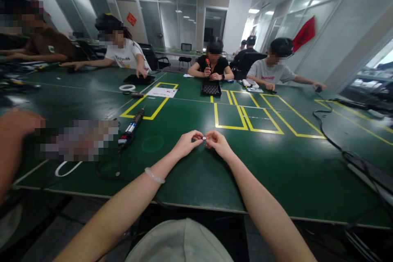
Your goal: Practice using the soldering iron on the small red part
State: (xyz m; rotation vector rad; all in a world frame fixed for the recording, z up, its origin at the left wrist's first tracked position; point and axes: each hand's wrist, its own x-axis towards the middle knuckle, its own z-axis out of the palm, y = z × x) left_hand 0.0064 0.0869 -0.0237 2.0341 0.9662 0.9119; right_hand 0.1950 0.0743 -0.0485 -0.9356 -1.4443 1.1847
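Observation:
My left hand (189, 143) and my right hand (216, 142) meet above the green table (196, 180). Between their fingertips is a small part with white and dark areas (204, 138), too small to name. Thumb and fingers of each hand pinch it from opposite sides. A light, translucent bangle (154, 175) circles my left wrist. To the left of my hands, a pen-shaped electric screwdriver (131, 127) with a dark body and a blue-and-silver band lies on the table, its tip pointing away from me.
Yellow tape outlines (231, 127) mark the tabletop ahead. A black tray (211, 89) stands across the table before a co-worker. A white sheet (161, 92) lies left of it. Black cables (330, 141) run along the right. Another person's arm (12, 143) reaches in at the left.

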